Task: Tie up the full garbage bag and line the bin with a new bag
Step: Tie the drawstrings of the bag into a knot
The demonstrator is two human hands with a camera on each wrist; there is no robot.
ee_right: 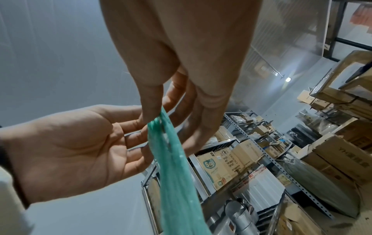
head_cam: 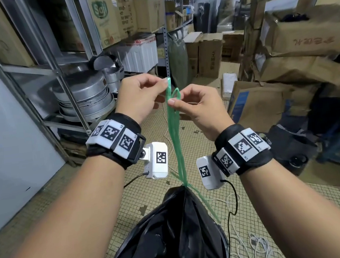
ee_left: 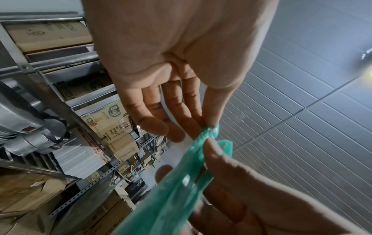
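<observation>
Slippage risk: left hand (head_cam: 140,94) and right hand (head_cam: 198,107) each pinch thin green plastic drawstring loops (head_cam: 175,128) above the cinched black garbage bag (head_cam: 175,229); loose fingertip pinches could release tension.

Left hand (ee_left: 171,52): seen from the wrist, palm facing the camera, fingers reaching away; thumb and a fingertip pinch the top end of the green drawstring (ee_left: 177,179).
Right hand (ee_left: 247,194): comes in from the lower right; its thumb lies across the strands and a fingertip shows behind them, so its grip is a pinch just below the left hand's.
Green drawstring: translucent plastic strands running from the lower left up to the two pinches, with a small loop poking out beside the right thumb.
Left side: metal shelving (ee_left: 66,101) with cardboard boxes (ee_left: 108,120) and round metal pots (ee_left: 26,120).
Right side: grey ribbed panels (ee_left: 302,127).
</observation>
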